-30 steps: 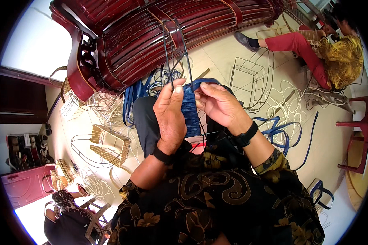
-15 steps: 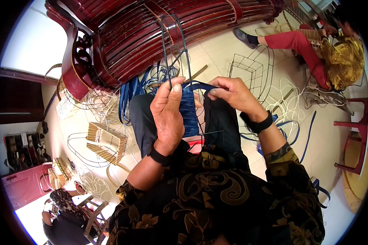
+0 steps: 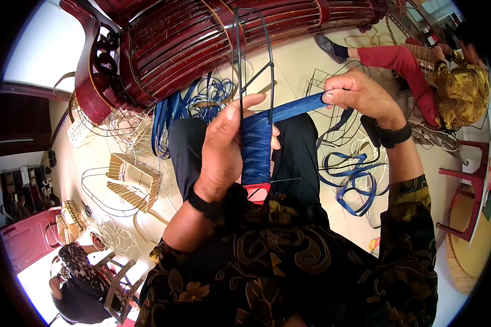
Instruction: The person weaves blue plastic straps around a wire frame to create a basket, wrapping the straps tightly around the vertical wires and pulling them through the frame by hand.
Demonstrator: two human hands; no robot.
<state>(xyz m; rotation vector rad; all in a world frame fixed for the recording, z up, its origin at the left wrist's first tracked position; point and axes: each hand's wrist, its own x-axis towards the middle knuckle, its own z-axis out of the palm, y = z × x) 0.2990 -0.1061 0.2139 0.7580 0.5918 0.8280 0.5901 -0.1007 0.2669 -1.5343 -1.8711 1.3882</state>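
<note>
My left hand (image 3: 222, 146) grips a black wire frame (image 3: 252, 52) whose lower part is wrapped in woven blue strip (image 3: 256, 150). The frame stands upright over my lap. My right hand (image 3: 359, 94) pinches the free end of the blue strip (image 3: 297, 106) and holds it stretched taut to the right of the frame. Both wrists wear dark bands. A red piece (image 3: 258, 191) shows just under the wrapped section.
Loose blue strips (image 3: 354, 180) and bare wire frames (image 3: 333, 82) lie on the tiled floor. A dark red wooden bench (image 3: 163, 43) stands ahead. A tan woven basket (image 3: 133, 180) sits at left. One person in red (image 3: 414, 60) sits at upper right, another (image 3: 76, 278) at lower left. A red stool (image 3: 466, 201) stands at right.
My right hand has pulled away from the frame to the right, drawing the blue strip out taut. My left hand has kept its grip on the frame.
</note>
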